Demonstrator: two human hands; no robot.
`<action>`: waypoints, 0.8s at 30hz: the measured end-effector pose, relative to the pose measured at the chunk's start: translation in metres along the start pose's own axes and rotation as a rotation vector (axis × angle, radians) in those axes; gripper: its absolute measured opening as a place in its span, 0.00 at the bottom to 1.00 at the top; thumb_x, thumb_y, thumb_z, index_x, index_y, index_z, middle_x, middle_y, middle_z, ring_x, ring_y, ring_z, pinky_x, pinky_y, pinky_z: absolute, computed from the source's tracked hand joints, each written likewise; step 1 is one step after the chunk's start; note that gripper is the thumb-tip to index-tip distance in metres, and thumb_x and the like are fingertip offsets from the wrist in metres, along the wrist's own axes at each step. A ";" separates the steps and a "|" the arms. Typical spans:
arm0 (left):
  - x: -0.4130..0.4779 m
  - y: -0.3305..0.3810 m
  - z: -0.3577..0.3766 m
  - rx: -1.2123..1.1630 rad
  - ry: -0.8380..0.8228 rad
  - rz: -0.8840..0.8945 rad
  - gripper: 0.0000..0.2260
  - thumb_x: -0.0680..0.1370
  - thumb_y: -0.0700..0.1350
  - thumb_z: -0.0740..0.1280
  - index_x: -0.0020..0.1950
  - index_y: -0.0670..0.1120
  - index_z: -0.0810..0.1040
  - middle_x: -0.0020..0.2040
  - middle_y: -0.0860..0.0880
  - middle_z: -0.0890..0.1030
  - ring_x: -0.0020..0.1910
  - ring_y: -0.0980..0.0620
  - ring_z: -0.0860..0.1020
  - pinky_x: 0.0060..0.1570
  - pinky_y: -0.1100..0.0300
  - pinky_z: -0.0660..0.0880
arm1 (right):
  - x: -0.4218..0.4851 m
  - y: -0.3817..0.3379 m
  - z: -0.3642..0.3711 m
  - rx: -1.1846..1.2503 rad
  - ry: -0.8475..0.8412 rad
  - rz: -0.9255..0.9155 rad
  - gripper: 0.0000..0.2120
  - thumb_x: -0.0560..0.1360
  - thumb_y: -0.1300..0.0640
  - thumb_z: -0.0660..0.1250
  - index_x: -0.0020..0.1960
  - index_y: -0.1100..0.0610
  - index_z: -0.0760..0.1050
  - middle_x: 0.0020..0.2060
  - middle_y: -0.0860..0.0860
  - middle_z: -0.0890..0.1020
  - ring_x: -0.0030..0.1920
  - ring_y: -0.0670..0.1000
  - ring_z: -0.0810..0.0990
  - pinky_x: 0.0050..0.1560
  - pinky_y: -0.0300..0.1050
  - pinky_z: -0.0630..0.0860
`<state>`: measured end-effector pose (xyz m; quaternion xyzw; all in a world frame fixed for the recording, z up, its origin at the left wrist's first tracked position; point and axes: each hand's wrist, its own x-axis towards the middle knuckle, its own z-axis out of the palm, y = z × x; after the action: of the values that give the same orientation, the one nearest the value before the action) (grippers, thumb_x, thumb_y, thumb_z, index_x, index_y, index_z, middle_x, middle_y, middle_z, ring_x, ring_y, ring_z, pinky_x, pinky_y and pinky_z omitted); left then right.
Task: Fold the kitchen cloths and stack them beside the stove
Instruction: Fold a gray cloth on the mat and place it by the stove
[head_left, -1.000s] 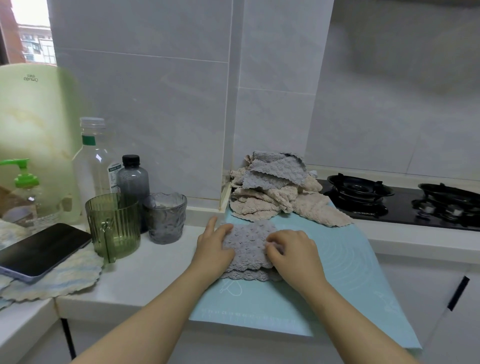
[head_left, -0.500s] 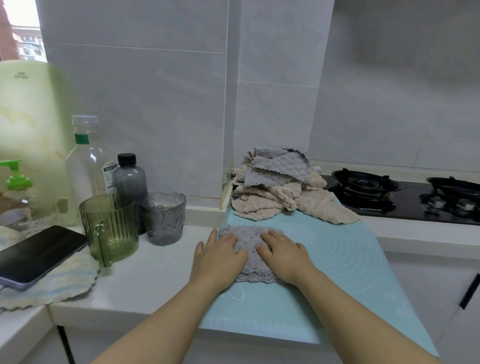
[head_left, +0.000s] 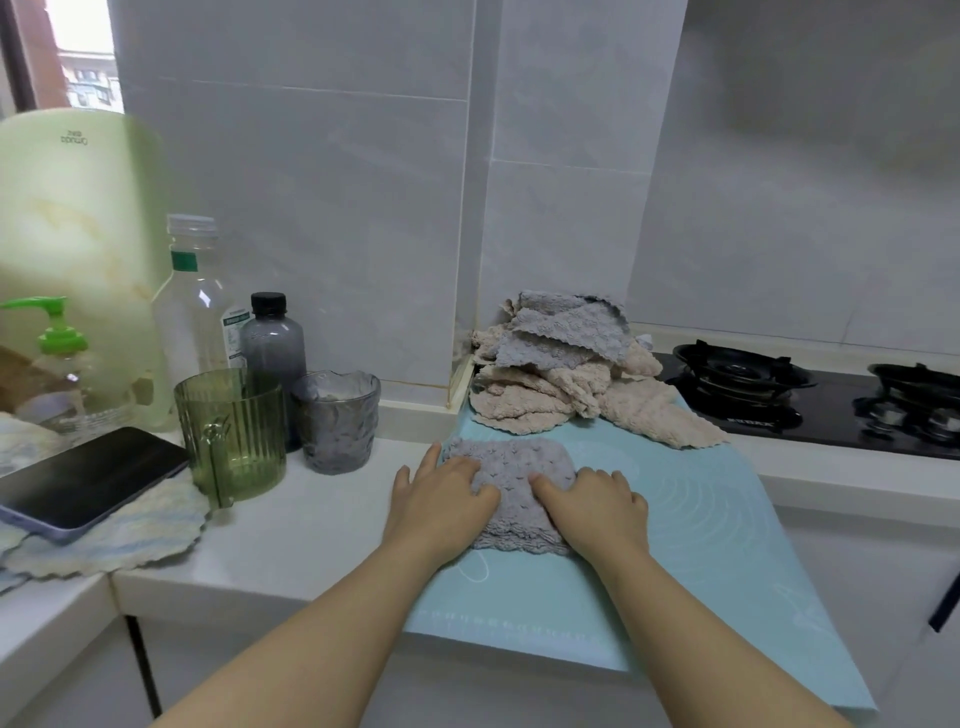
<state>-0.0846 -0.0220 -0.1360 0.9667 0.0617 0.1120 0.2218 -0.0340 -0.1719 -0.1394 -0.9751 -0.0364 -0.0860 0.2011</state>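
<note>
The fingers of the left hand (head_left: 441, 501) lie nearly straight and spread, pressing flat on the left half of a folded grey cloth (head_left: 511, 465); they grip nothing. The right hand (head_left: 597, 506) does the same on the right half, fingers stretched forward and palm down, pressing and not pinching. The cloth lies between and under both hands, on the near-left part of a pale blue mat (head_left: 701, 551) that covers the counter and hangs over its front edge. Behind the cloth, at the far end of the mat against the tiled wall, is a loose pile of cloths (head_left: 556, 387), beige ones below and grey ones on top, one beige corner trailing toward the stove (head_left: 769, 397) just to its right. Left of the mat stand a grey glass (head_left: 335, 421), a green cup (head_left: 234, 431), a dark bottle (head_left: 272, 343) and a clear bottle (head_left: 192, 301). Farther left a phone (head_left: 88, 478) rests on another cloth (head_left: 135, 535).
</note>
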 end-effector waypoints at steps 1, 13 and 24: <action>0.000 0.000 0.000 -0.016 -0.001 -0.006 0.21 0.78 0.50 0.53 0.70 0.51 0.66 0.75 0.52 0.62 0.76 0.52 0.48 0.73 0.47 0.48 | -0.001 0.000 -0.001 0.021 0.003 -0.013 0.28 0.73 0.35 0.54 0.55 0.58 0.75 0.57 0.55 0.77 0.64 0.56 0.68 0.62 0.53 0.63; 0.007 -0.006 0.002 -0.101 -0.021 -0.013 0.23 0.75 0.53 0.57 0.70 0.54 0.66 0.75 0.54 0.62 0.76 0.56 0.50 0.73 0.48 0.47 | -0.004 0.003 -0.005 0.305 0.112 -0.074 0.17 0.73 0.44 0.63 0.59 0.49 0.70 0.49 0.50 0.79 0.57 0.54 0.70 0.49 0.45 0.58; -0.006 -0.006 0.002 -0.050 0.173 -0.041 0.26 0.71 0.60 0.50 0.64 0.54 0.74 0.67 0.59 0.71 0.71 0.59 0.61 0.64 0.62 0.49 | -0.006 0.003 -0.003 0.233 0.059 0.016 0.16 0.73 0.42 0.60 0.38 0.55 0.69 0.32 0.49 0.74 0.44 0.54 0.70 0.48 0.48 0.60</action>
<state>-0.0901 -0.0183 -0.1419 0.9460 0.0978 0.1921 0.2420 -0.0397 -0.1759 -0.1394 -0.9424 -0.0324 -0.1084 0.3147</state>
